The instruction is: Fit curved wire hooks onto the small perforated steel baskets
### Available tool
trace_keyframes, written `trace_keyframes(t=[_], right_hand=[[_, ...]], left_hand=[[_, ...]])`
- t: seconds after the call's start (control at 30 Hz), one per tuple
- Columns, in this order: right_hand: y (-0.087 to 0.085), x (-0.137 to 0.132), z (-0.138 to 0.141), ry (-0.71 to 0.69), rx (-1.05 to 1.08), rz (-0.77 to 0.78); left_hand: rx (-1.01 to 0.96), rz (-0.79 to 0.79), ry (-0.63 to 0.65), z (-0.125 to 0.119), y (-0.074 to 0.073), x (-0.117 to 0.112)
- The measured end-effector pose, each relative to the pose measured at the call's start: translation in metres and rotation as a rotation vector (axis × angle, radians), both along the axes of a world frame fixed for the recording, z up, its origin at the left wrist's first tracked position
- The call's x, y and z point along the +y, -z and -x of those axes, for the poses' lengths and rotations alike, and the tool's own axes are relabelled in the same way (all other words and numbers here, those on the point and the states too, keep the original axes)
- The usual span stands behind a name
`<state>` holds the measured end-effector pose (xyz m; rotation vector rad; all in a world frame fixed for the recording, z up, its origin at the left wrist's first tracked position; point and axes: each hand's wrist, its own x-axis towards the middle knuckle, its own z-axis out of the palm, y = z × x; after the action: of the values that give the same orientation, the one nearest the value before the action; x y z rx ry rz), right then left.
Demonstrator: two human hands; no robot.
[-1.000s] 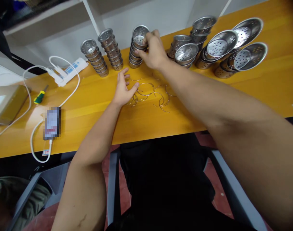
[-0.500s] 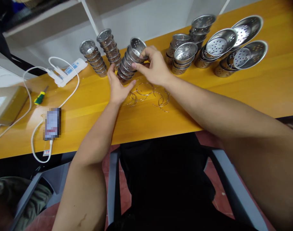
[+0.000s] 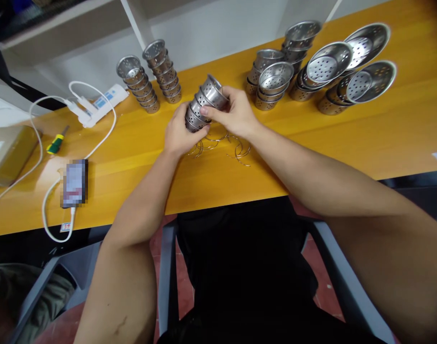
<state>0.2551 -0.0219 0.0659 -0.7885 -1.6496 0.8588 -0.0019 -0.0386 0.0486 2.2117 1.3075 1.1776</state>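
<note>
Between my two hands a stack of perforated metal cups (image 3: 200,106) tilts, its open end up and to the right. My left hand (image 3: 181,131) is wrapped round the lower end, thumb along the near side. My right hand (image 3: 234,112) grips the upper end by the rim, thumb on the outer wall. Just below the stack, thin wire rings (image 3: 240,149) lie loose on the orange table (image 3: 218,184). Two further stacks of perforated cups (image 3: 139,86) stand to the left, the other one (image 3: 164,71) being slightly farther back.
On the right stand several stacked perforated cups (image 3: 276,79) and wider flared ones (image 3: 379,79). To the left are a white power strip (image 3: 105,102) with cables, a green-yellow screwdriver (image 3: 56,143), a phone (image 3: 75,184) on a cable and a cardboard box (image 3: 16,155).
The held stack has come up off the table, nearer to me and slightly right, tilting further over. My left hand has closed round its lower end; my right hand keeps its hold.
</note>
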Motion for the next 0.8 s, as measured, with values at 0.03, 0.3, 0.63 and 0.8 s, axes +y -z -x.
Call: trace_keyframes(t=[0.03, 0.3, 0.63, 0.8], right_hand=[[0.001, -0.001, 0.001, -0.009, 0.018, 0.002], [-0.006, -0.008, -0.002, -0.071, 0.061, 0.05], [0.005, -0.002, -0.002, -0.096, 0.05, 0.03], [0.012, 0.001, 0.0, -0.059, 0.065, 0.017]], left_hand=[[0.004, 0.002, -0.002, -0.001, -0.002, -0.002], [-0.015, -0.013, 0.013, 0.0, -0.006, 0.0], [-0.002, 0.002, 0.028, 0.004, -0.006, 0.001], [0.028, -0.021, 0.029, 0.002, -0.016, -0.005]])
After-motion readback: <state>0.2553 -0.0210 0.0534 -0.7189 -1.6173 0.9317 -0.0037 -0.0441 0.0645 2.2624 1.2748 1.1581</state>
